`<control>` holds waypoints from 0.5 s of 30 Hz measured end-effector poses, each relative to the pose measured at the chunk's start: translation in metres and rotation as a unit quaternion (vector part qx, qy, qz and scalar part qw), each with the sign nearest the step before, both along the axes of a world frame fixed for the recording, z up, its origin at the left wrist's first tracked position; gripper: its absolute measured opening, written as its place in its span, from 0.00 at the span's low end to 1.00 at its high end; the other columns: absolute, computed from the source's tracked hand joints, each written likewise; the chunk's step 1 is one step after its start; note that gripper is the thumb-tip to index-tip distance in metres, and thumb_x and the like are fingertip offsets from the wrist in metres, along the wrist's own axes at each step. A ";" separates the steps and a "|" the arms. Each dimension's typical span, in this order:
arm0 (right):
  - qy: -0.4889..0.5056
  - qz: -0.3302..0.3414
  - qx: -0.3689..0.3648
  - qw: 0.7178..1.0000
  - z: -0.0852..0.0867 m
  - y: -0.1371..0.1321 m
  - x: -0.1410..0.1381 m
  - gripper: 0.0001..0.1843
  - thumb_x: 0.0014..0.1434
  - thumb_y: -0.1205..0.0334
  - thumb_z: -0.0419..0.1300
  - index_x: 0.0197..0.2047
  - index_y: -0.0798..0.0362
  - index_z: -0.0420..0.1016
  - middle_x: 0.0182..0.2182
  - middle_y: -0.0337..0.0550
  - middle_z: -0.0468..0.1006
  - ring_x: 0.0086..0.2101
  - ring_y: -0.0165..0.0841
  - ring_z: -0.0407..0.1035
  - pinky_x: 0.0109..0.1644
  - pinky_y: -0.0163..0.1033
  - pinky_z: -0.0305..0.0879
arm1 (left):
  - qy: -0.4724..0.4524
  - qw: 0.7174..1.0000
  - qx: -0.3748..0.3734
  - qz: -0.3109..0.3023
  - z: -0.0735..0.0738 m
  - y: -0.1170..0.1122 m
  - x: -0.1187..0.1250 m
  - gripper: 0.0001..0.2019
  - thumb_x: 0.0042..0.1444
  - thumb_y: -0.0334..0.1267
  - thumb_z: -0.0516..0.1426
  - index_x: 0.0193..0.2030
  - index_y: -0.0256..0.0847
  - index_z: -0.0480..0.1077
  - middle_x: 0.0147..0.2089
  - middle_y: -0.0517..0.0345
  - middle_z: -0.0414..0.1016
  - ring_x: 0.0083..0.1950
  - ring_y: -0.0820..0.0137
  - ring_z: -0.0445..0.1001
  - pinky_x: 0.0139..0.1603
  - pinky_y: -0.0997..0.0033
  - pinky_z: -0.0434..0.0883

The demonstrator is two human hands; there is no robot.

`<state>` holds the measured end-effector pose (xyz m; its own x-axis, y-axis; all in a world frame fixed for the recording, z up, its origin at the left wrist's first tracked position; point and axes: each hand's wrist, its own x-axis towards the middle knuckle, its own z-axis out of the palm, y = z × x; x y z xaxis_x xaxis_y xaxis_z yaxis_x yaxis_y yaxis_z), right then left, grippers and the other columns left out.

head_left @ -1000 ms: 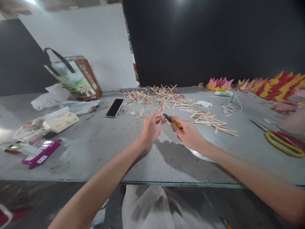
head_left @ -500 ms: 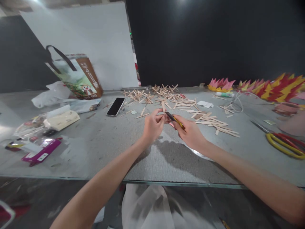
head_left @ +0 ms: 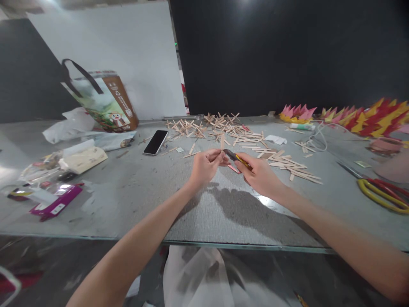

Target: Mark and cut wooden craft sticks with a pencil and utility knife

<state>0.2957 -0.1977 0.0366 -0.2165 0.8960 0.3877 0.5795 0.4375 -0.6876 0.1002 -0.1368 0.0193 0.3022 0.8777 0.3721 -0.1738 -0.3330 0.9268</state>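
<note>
A small wooden stick point(head_left: 222, 144) is pinched between the fingertips of the left hand point(head_left: 204, 167). What looks like a yellow and black cutter point(head_left: 239, 159) is gripped tight in the right hand point(head_left: 260, 175), its tip right by the stick. Both are held above the grey table point(head_left: 134, 192). More sticks point(head_left: 243, 137) lie at twelve o'clock, a phone point(head_left: 155, 142) at ten.

- Grey table point(head_left: 143, 192), scuffed top.
- Loose wooden sticks point(head_left: 223, 128) heaped at back centre, some glued into crosses.
- Black phone point(head_left: 155, 142) lying flat, just left of the heap.
- Printed carrier bag point(head_left: 107, 104), black handle, tilted at back left.
- Purple packet point(head_left: 54, 205) near the front left edge.
- Yellow-handled scissors point(head_left: 380, 194) at far right.
- Pink, red and yellow folded paper shapes point(head_left: 367, 115) along back right; white cable point(head_left: 315, 138) near them.
</note>
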 end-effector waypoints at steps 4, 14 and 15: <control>-0.001 0.017 -0.022 1.000 0.006 0.001 0.004 0.14 0.75 0.49 0.54 0.43 0.48 0.74 0.20 0.33 0.64 0.19 0.31 0.59 0.26 0.38 0.51 | 0.027 0.999 0.000 -0.019 0.003 0.000 -0.002 0.24 0.61 0.60 0.65 0.34 0.36 0.78 0.35 0.51 0.83 0.38 0.62 0.86 0.49 0.57 0.85; 0.097 0.089 -0.159 0.978 0.010 0.009 0.018 0.18 0.75 0.47 0.56 0.34 0.47 0.66 0.16 0.28 0.56 0.14 0.26 0.53 0.16 0.33 0.47 | 0.042 0.998 -0.003 -0.042 0.001 0.002 -0.004 0.25 0.59 0.62 0.66 0.32 0.37 0.78 0.34 0.53 0.81 0.37 0.64 0.84 0.49 0.58 0.85; 0.110 0.099 -0.173 0.974 0.009 0.011 0.019 0.18 0.74 0.46 0.57 0.34 0.47 0.66 0.17 0.28 0.56 0.14 0.26 0.52 0.15 0.33 0.47 | 0.041 0.998 -0.005 -0.046 0.001 0.002 -0.003 0.25 0.59 0.62 0.66 0.32 0.37 0.78 0.34 0.53 0.81 0.36 0.64 0.84 0.49 0.58 0.85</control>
<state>0.3151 -0.1872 0.0460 -0.3445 0.9302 0.1265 0.3298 0.2461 -0.9114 0.0967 -0.1352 0.0203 0.4113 0.8478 0.3346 -0.1263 -0.3106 0.9421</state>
